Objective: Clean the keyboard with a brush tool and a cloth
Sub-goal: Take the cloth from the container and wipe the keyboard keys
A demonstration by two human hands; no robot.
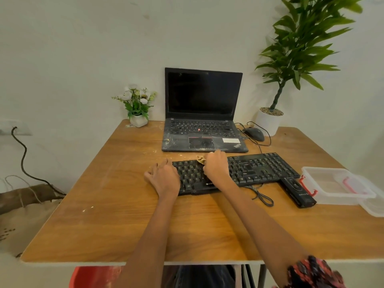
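Note:
A black keyboard (259, 169) lies across the middle of the wooden table (124, 215), its cable looping at the front. My left hand (164, 177) rests on the keyboard's left end with its fingers spread. My right hand (216, 165) grips a crumpled tan cloth (201, 158) and presses it on the keys near the keyboard's middle. A black brush tool (297, 192) lies on the table just in front of the keyboard's right end.
A dusty open laptop (203, 129) stands behind the keyboard, with a black mouse (254, 134) to its right. A clear plastic box (336, 183) sits at the right edge. A small flower pot (138, 119) and a tall potted plant (270, 119) stand at the back.

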